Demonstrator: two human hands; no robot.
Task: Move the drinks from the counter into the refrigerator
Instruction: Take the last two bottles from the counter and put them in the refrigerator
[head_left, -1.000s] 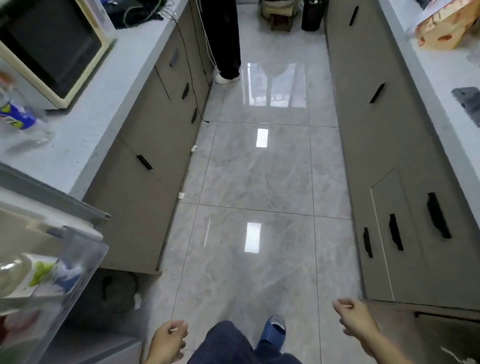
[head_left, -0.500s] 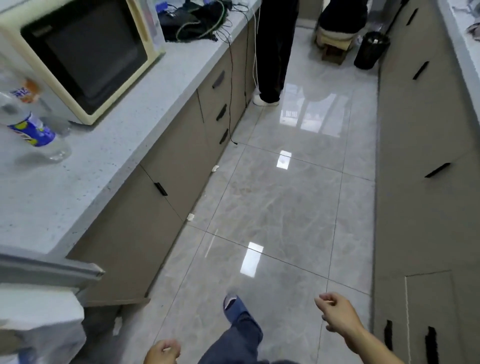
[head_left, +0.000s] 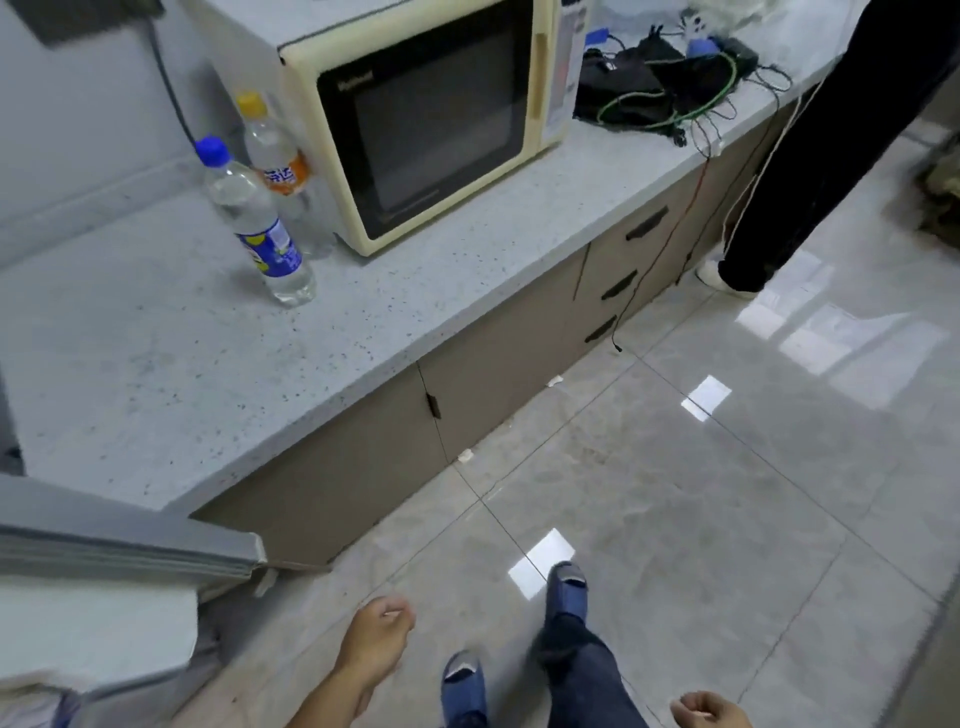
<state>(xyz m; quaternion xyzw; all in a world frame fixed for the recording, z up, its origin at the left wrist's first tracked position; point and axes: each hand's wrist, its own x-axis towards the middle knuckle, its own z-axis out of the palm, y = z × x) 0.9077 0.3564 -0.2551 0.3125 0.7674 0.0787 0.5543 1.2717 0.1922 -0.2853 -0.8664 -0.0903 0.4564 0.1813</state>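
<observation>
Two clear plastic bottles stand on the speckled grey counter (head_left: 156, 364) beside the microwave. The nearer bottle (head_left: 257, 228) has a blue cap and a blue label. Behind it stands a bottle (head_left: 275, 156) with a yellow cap and an orange label. My left hand (head_left: 376, 634) hangs low over the floor, fingers loosely curled, holding nothing. At the bottom edge my right hand (head_left: 709, 709) is also loosely curled and holds nothing. The open refrigerator door's top edge (head_left: 119, 551) juts in at the lower left.
A cream microwave (head_left: 431, 119) sits on the counter, with a black bag and tangled cables (head_left: 660, 88) to its right. Another person's dark trouser leg (head_left: 810, 145) stands at the counter's far end. Glossy grey floor tiles (head_left: 701, 519) stretch ahead of my blue slippers.
My view has swung left toward the counter, bringing both bottles and the microwave fully into sight. I have stepped forward, and my hands still hang free.
</observation>
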